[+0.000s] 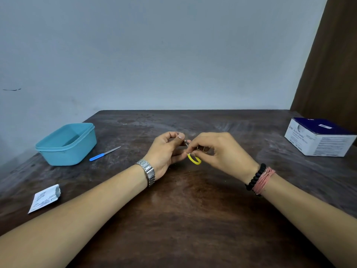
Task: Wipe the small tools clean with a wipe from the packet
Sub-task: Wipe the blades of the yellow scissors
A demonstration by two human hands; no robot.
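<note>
Both my hands meet over the middle of the dark wooden table (193, 209). My right hand (218, 149) has its fingers curled round a small pair of scissors (194, 158) with yellow loop handles; one yellow loop hangs out below my fingers, and the short metal tip pokes toward my other hand. My left hand (166, 149) is curled too, thumb pressed down against the forefinger right at the scissor tip. It seems to be pinching something small there, probably the wipe, but the fingers hide it and I cannot tell for sure.

On my left wrist sits a metal watch (147, 172). My right wrist carries a black bead bracelet (254, 176) and, beside it, a wrap of pinkish thread (263, 179).

Off to the left, well apart from my hands, a nail file with a blue handle (104, 154) lies flat on the table, its metal blade pointing away toward the right. Just beyond it stands a light blue plastic tub (66, 144), open on top. Nearer to me on the left, beside my forearm, lies a torn white wipe packet (45, 198) with small print on its face, the ragged edge toward the right.

At the far right edge of the table stands a white and dark blue box of alcohol swabs (320, 136). Behind the table is a plain pale wall (154, 55), and a brown curtain (332, 64) hangs at the right.
</note>
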